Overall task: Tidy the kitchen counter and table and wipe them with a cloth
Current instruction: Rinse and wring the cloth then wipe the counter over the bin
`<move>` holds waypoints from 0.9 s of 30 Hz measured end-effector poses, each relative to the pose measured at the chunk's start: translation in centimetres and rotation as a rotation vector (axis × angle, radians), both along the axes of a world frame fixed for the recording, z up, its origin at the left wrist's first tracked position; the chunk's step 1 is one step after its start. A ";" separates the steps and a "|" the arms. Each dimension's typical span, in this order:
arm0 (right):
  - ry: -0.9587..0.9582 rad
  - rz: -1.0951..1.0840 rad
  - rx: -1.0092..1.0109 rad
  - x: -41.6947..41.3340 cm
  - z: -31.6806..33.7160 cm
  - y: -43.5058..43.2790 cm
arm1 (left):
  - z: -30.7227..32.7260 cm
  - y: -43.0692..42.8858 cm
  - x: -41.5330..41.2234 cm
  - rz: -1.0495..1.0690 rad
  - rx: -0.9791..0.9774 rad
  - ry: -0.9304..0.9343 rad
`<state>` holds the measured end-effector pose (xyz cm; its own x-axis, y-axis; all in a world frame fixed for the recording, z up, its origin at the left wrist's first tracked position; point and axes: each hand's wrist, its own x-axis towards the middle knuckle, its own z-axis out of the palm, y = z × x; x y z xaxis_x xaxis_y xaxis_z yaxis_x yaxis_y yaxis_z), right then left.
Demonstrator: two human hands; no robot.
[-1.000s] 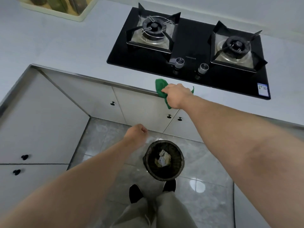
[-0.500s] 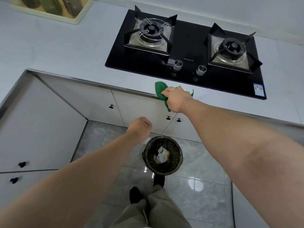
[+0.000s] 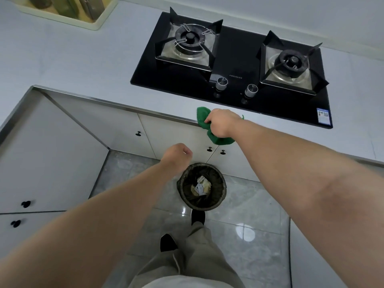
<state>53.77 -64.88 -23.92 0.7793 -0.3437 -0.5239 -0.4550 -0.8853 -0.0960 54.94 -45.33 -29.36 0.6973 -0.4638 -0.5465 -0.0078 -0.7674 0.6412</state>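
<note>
The right grip (image 3: pixel 222 122) is closed round a green cloth (image 3: pixel 202 116), fingers curled over it at the front edge of the pale surface (image 3: pixel 83 65). Part of the cloth lies on the surface just before the black hob (image 3: pixel 228 59), and the rest hangs below the hand, over the metal edge and in front of the white cupboard doors (image 3: pixel 172 134). The left grip (image 3: pixel 176 153) is held out lower down, apart from the surface and just above a dark bin (image 3: pixel 223 190) on the tiled floor (image 3: pixel 239 204). Its fingers are curled in, and nothing shows inside them. The bin holds some crumpled scraps. Two metal knobs (image 3: pixel 222 82) sit at the front of the hob between its two burners. A cream tray (image 3: pixel 99 23) stands at the far left of the surface.
</note>
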 end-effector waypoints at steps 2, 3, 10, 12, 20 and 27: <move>0.047 -0.038 0.009 -1.9 0.0 0.1 | 0.4 -0.3 -0.3 -0.013 0.003 -0.008; 0.073 -0.054 0.012 -3.3 -0.3 0.2 | 0.6 -0.4 -0.4 -0.014 0.000 -0.002; -0.108 -0.056 0.026 -8.7 -1.1 0.7 | 2.0 -1.2 -1.4 -0.053 -0.017 0.040; -0.215 -0.081 0.011 -8.5 0.4 0.6 | 2.5 -1.4 -1.7 -0.059 -0.018 0.046; -0.388 -0.190 -0.156 -4.8 4.4 -3.7 | 3.8 -2.5 -1.1 -0.108 -0.006 -0.012; -0.094 -0.325 -0.143 -5.8 -1.9 -4.0 | 4.0 -3.6 0.9 -0.257 -0.024 -0.361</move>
<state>47.98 -68.90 -25.87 0.6603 -0.6454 -0.3841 -0.7094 -0.7038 -0.0369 55.80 -48.97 -25.39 0.7023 -0.6562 -0.2760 -0.4230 -0.6964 0.5797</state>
